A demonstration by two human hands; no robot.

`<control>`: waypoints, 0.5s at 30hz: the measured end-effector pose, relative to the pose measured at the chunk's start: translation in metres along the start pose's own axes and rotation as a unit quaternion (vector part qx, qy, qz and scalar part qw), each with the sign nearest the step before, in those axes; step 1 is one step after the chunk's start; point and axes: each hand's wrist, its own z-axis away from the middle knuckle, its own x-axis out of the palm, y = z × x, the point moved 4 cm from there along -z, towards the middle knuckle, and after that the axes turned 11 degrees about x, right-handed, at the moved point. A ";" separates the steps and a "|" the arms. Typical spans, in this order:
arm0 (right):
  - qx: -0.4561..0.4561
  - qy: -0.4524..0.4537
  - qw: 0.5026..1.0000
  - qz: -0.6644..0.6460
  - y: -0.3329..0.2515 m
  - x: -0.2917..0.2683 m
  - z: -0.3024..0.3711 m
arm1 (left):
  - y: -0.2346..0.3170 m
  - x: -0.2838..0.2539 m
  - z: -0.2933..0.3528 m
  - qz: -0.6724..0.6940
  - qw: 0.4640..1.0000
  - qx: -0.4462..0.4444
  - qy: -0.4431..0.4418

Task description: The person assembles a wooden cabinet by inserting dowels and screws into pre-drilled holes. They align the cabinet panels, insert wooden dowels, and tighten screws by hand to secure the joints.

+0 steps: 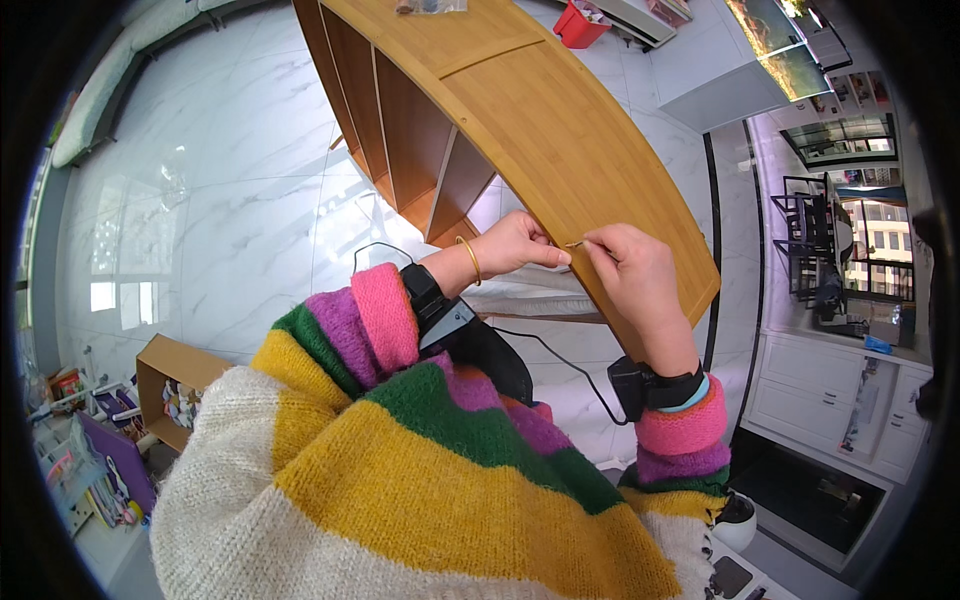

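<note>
Right hand (640, 268) pinches a slim brassy piece (574, 245); left hand (510, 243), grip unclear, by honey-brown wooden cabinet (590, 150).

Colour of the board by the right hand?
Golden brown, wood-look. The board shows best in the head view, the only one.

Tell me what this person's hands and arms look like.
The left hand and right hand are ungloved. The left side wears a gold bangle and a black boxy device; the right, a black strapped device with a thin black cable, plus a light blue band. The knit sleeves have pink cuffs, then purple, green and yellow stripes.
</note>
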 end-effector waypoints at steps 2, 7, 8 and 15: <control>-0.008 -0.002 1.000 0.013 -0.001 0.000 0.001 | 0.001 0.001 0.000 0.015 1.000 -0.003 0.003; -0.059 0.002 0.998 0.027 -0.005 -0.001 0.002 | -0.002 -0.001 0.001 0.007 1.000 0.003 -0.002; -0.068 0.001 0.997 0.026 -0.006 -0.001 0.002 | -0.002 -0.001 0.001 0.009 1.000 0.008 -0.010; -0.138 -0.003 0.990 0.041 -0.010 -0.006 -0.002 | -0.005 -0.004 0.001 -0.027 0.999 -0.014 -0.018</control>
